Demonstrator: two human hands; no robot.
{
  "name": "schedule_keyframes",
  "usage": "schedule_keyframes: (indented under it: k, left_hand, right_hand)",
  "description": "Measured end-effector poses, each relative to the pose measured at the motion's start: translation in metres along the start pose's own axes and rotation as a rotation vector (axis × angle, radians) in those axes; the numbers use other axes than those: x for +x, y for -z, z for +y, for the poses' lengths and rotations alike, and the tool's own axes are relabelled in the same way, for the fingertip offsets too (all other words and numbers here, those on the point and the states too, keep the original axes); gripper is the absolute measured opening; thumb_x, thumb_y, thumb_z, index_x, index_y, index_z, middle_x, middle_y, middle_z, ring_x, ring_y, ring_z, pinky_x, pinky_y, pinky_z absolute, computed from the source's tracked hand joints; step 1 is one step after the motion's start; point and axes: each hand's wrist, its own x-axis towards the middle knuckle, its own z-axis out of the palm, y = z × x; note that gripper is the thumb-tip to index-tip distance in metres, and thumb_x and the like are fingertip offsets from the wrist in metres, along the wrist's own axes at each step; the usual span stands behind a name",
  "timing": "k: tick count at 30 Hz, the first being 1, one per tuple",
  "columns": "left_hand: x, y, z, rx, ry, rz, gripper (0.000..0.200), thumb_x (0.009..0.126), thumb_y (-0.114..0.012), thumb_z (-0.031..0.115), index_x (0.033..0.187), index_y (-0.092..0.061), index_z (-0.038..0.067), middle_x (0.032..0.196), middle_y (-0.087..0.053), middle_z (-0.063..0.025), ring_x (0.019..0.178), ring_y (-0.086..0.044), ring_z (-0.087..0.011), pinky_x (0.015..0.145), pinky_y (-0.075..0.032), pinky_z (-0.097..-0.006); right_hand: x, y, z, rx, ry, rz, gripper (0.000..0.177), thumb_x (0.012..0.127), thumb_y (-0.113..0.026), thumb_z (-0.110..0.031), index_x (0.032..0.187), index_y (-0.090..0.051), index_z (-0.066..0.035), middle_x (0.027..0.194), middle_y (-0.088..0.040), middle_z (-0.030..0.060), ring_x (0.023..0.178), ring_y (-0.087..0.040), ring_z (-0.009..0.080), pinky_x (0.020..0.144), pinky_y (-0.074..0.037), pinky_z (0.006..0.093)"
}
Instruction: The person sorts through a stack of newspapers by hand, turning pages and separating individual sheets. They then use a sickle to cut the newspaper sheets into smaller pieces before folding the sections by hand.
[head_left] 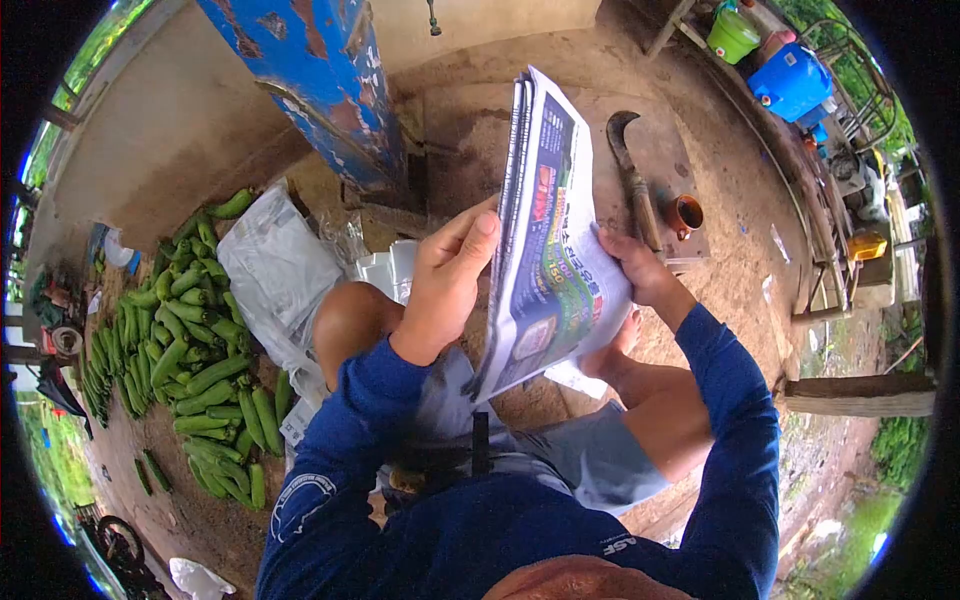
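Observation:
A folded newspaper [550,240] is held up in front of me, tilted, with colourful print on its front sheet. My left hand [450,270] grips its left edge, thumb on the near side and fingers partly hidden behind. On the right edge, my right hand [636,266] pinches the sheets. Just beyond my right hand lies a curved sickle-like knife [632,170] with a wooden handle, on a board on the ground. A brown cup [685,214] stands beside that handle.
A large heap of green gourd-like vegetables [190,330] lies on the ground at left, beside white plastic bags [275,265]. A peeling blue post [320,90] rises ahead. At right, a wooden bench [740,90] carries a blue cooler [790,82] and a green bucket [733,36].

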Motion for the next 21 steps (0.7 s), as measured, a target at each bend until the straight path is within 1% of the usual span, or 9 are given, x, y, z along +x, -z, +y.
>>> schedule_keyframes:
  k: [1, 3, 5, 8, 11, 12, 15, 19, 21]
  left_hand:
    - [-0.002, -0.004, -0.002, -0.051, 0.011, 0.007, 0.054, 0.102, -0.058, 0.029, 0.144, -0.046, -0.004, 0.129, -0.062, -0.0068, 0.112, -0.058, -0.0117, 0.098, -0.045, -0.0262]
    - [-0.006, -0.007, -0.01, 0.166, 0.012, 0.054, 0.053, 0.099, -0.062, 0.017, 0.145, -0.044, 0.0, 0.127, -0.061, -0.006, 0.111, -0.057, -0.0134, 0.098, -0.045, -0.0278]
    - [-0.001, 0.01, -0.028, 0.174, 0.242, 0.051, 0.045, 0.097, -0.063, 0.011, 0.138, -0.049, 0.001, 0.123, -0.063, -0.007, 0.108, -0.06, -0.0152, 0.096, -0.048, -0.0305]
    - [-0.007, 0.031, -0.039, -0.002, 0.433, 0.074, 0.04, 0.092, -0.065, 0.009, 0.13, -0.054, -0.001, 0.117, -0.066, -0.0079, 0.103, -0.064, -0.0174, 0.093, -0.05, -0.0342]
    - [-0.005, 0.036, -0.046, 0.046, 0.329, 0.153, 0.039, 0.09, -0.063, 0.004, 0.128, -0.055, 0.0, 0.114, -0.067, -0.0097, 0.098, -0.066, -0.0192, 0.089, -0.052, -0.0355]
    - [-0.003, 0.038, -0.044, 0.094, 0.269, 0.19, 0.037, 0.089, -0.062, 0.003, 0.126, -0.056, 0.0, 0.113, -0.067, -0.0103, 0.097, -0.067, -0.0211, 0.088, -0.054, -0.0361]
    - [0.025, 0.021, -0.014, 0.058, 0.263, 0.232, 0.036, 0.089, -0.061, 0.0, 0.125, -0.056, 0.0, 0.112, -0.067, -0.0119, 0.098, -0.068, -0.0239, 0.087, -0.056, -0.0384]
    - [0.078, 0.026, -0.013, 0.051, 0.175, 0.167, 0.035, 0.091, -0.057, -0.001, 0.126, -0.054, -0.002, 0.113, -0.067, -0.0145, 0.094, -0.069, -0.0245, 0.084, -0.058, -0.0392]
    - [0.11, 0.04, -0.024, 0.027, 0.207, 0.143, 0.034, 0.091, -0.058, -0.001, 0.125, -0.055, -0.001, 0.112, -0.067, -0.0142, 0.094, -0.069, -0.0245, 0.082, -0.059, -0.0401]
  right_hand:
    - [-0.001, -0.001, 0.0, 0.017, 0.019, 0.009, 0.052, 0.099, -0.06, -0.041, 0.133, -0.057, -0.002, 0.126, -0.066, 0.0131, 0.105, -0.067, 0.0221, 0.093, -0.052, 0.0364]
    - [-0.001, -0.004, -0.001, -0.018, 0.022, 0.028, 0.053, 0.099, -0.06, -0.041, 0.133, -0.057, -0.001, 0.126, -0.065, 0.0137, 0.104, -0.067, 0.0223, 0.093, -0.052, 0.0365]
    - [0.004, 0.003, 0.001, -0.11, 0.042, 0.071, 0.054, 0.099, -0.06, -0.041, 0.133, -0.057, 0.0, 0.126, -0.065, 0.0143, 0.103, -0.066, 0.0223, 0.093, -0.052, 0.0363]
    - [-0.004, 0.005, -0.003, -0.303, 0.031, 0.137, 0.057, 0.1, -0.057, -0.043, 0.135, -0.054, 0.003, 0.125, -0.066, 0.0144, 0.103, -0.066, 0.021, 0.094, -0.051, 0.0348]
    - [-0.003, 0.001, -0.001, -0.266, 0.074, -0.019, 0.059, 0.101, -0.054, -0.044, 0.137, -0.052, 0.003, 0.129, -0.063, 0.0157, 0.11, -0.063, 0.0223, 0.098, -0.048, 0.0352]
    - [-0.008, 0.003, -0.002, -0.38, 0.188, -0.064, 0.067, 0.1, -0.053, -0.052, 0.14, -0.05, 0.002, 0.137, -0.058, 0.0187, 0.119, -0.059, 0.0253, 0.102, -0.046, 0.0374]
    - [0.015, 0.017, 0.005, -0.083, 0.057, -0.078, 0.076, 0.098, -0.052, -0.059, 0.143, -0.047, 0.001, 0.142, -0.052, 0.0206, 0.126, -0.055, 0.0275, 0.105, -0.044, 0.0392]
    - [0.012, 0.023, -0.014, -0.038, 0.091, -0.016, 0.083, 0.096, -0.05, -0.064, 0.145, -0.043, 0.003, 0.143, -0.051, 0.0214, 0.127, -0.055, 0.0272, 0.107, -0.043, 0.0395]
    - [0.006, 0.028, -0.019, -0.109, 0.145, 0.03, 0.081, 0.094, -0.055, -0.062, 0.141, -0.048, 0.003, 0.14, -0.054, 0.0201, 0.124, -0.057, 0.026, 0.105, -0.044, 0.0379]
